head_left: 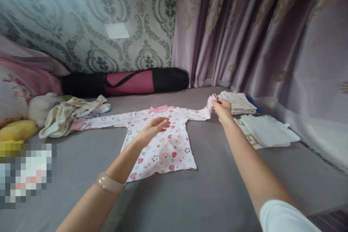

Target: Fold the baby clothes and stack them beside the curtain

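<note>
Right hand [224, 108] on the sleeve, and I've got the pink cuff [212, 99] pinched between thumb and fingers, its end lifted and bent up off the grey sheet [214, 177]! The rest of that little shirt [161, 148] lies spread flat in the middle of my view, white with red hearts and small flowers, pink collar [159, 108] pointing toward the wall [146, 49], hem toward me. Over to my left hand [153, 128]: nothing gripped there, palm turned inward, fingers loosely extended above the chest of the shirt, and I cannot tell whether they touch the fabric. A pale bracelet [110, 183] rings that wrist.

Out along the other sleeve it runs straight, all the way to the far pink cuff [78, 125], which meets a rumpled heap of clothes [61, 116]. Just beside the heap I see a white plush toy [43, 107] and a yellow one nearer the edge. Across the back, a black and maroon bag [130, 82] stretches along the foot of the wall. On my right, near the busy hand, a folded stack [236, 103] sits by the purple curtain [244, 25], with a pale green folded cloth [269, 130] lying in front of it
</note>
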{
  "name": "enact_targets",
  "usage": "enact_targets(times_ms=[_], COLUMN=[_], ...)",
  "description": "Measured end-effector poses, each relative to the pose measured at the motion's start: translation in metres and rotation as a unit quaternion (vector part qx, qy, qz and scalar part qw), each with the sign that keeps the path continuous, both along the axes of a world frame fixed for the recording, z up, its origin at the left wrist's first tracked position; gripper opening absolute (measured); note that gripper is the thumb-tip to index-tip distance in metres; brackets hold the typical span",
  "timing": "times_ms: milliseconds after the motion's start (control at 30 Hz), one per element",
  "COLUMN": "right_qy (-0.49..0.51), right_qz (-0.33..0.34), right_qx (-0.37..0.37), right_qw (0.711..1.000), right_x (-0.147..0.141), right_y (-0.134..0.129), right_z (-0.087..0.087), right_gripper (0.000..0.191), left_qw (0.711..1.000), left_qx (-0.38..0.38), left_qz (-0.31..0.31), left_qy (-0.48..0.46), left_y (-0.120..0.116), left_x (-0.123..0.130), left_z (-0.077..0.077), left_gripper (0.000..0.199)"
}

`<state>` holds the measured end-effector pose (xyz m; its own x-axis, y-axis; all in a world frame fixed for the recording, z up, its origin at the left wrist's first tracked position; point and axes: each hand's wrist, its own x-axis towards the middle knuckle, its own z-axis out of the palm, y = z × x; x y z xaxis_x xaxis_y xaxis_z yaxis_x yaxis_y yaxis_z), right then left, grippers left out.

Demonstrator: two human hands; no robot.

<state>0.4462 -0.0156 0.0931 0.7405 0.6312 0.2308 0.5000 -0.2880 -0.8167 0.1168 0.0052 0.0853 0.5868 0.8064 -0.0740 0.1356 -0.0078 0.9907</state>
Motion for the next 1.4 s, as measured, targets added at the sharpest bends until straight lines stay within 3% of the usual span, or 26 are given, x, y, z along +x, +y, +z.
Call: enact_targets(times_ms=[100,200,333,433,500,633,733,833,933,1000,1133,1267,1400], right_qy=[0.007,-0.051,-0.164,-0.218,-0.246,-0.270,-0.256,-0.235,-0.236,-0.238,-0.249,-0.256,-0.268], right_qz=[0.062,0.129,0.309,0.388,0.409,0.374,0.314,0.293,0.283,0.275,0.269,0.267,0.271], right_qx=[0.072,0.101,0.106,0.035,-0.041,-0.178,-0.216,-0.230,-0.229,-0.241,-0.263,-0.262,-0.265], right_qw=[0.995,0.985,0.931,0.895,0.878,0.870,0.888,0.898,0.901,0.900,0.893,0.891,0.886], right_x=[-0.052,-0.116,-0.188,-0.217,-0.222,-0.208,-0.191,-0.180,-0.178,-0.179,-0.183,-0.185,-0.184], right_y=[0.017,0.024,0.010,-0.009,-0.015,-0.003,0.012,0.019,0.019,0.019,0.019,0.020,0.019], right_z=[0.023,0.035,0.018,-0.008,-0.022,-0.039,-0.050,-0.061,-0.067,-0.068,-0.067,-0.068,-0.067], right_gripper=[0.032,0.033,0.029,0.028,0.029,0.041,0.056,0.056,0.056,0.057,0.058,0.058,0.060], left_qw=[0.986,0.967,0.952,0.939,0.931,0.932,0.933,0.934,0.932,0.933,0.931,0.912,0.872], left_qx=[-0.096,-0.171,-0.227,-0.247,-0.243,-0.211,-0.180,-0.155,-0.137,-0.119,-0.023,0.043,0.175], left_qz=[0.040,0.043,0.056,0.117,0.162,0.189,0.189,0.189,0.235,0.283,0.362,0.373,0.351], left_qy=[-0.127,-0.184,-0.197,-0.208,-0.218,-0.225,-0.248,-0.261,-0.240,-0.188,0.049,0.165,0.294], left_y=[0.019,0.038,0.062,0.076,0.083,0.092,0.098,0.106,0.114,0.117,0.117,0.112,0.106], left_x=[0.022,0.034,0.027,0.016,0.011,0.006,0.000,-0.011,-0.025,-0.034,-0.049,-0.056,-0.054], left_z=[0.006,0.017,0.029,0.029,0.027,0.027,0.031,0.032,0.025,0.015,-0.015,-0.042,-0.057], left_gripper=[0.046,0.060,0.070,0.040,0.020,0.016,0.010,0.006,0.006,0.008,0.010,0.012,0.008])
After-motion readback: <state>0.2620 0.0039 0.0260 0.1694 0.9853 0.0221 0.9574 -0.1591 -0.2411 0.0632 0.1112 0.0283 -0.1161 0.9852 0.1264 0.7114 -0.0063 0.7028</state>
